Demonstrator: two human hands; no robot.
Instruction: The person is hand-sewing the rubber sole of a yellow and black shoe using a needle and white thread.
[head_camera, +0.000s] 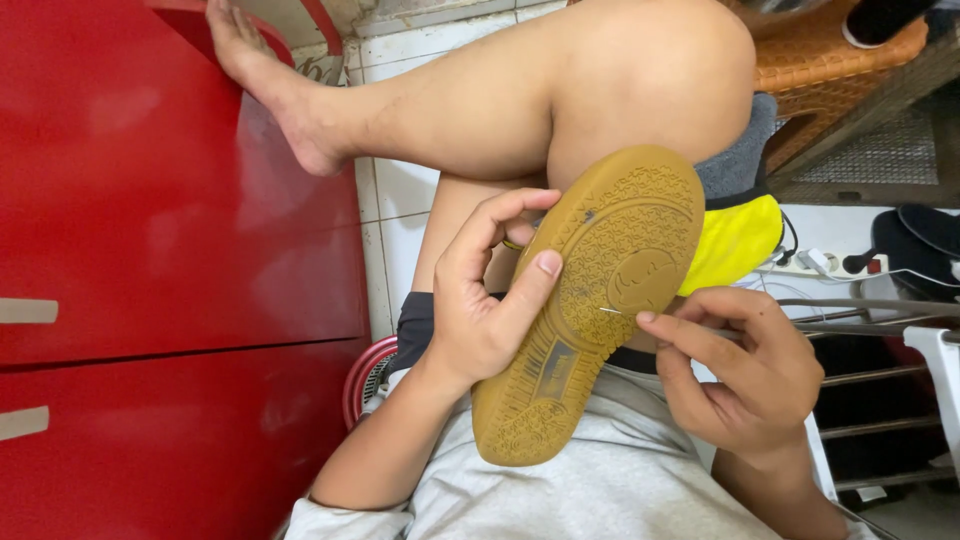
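Big red cabinet (170, 260) fills the left of the frame, and a bare leg (480, 100) crosses the top toward it. Centre frame, the shoe (590, 300) is turned sole-up, its tan rubber sole facing the camera, long axis slanting from lower centre up toward the upper right, yellow upper peeking out on the right. The left hand (485, 300) wraps the sole's left edge, thumb pressed flat on the tread, fingers curled behind. The right hand (740, 375) sits just right of the sole, fingers (680, 335) pinched on a thin needle (612, 312), its tip touching the rubber near the round emblem, pointing left.
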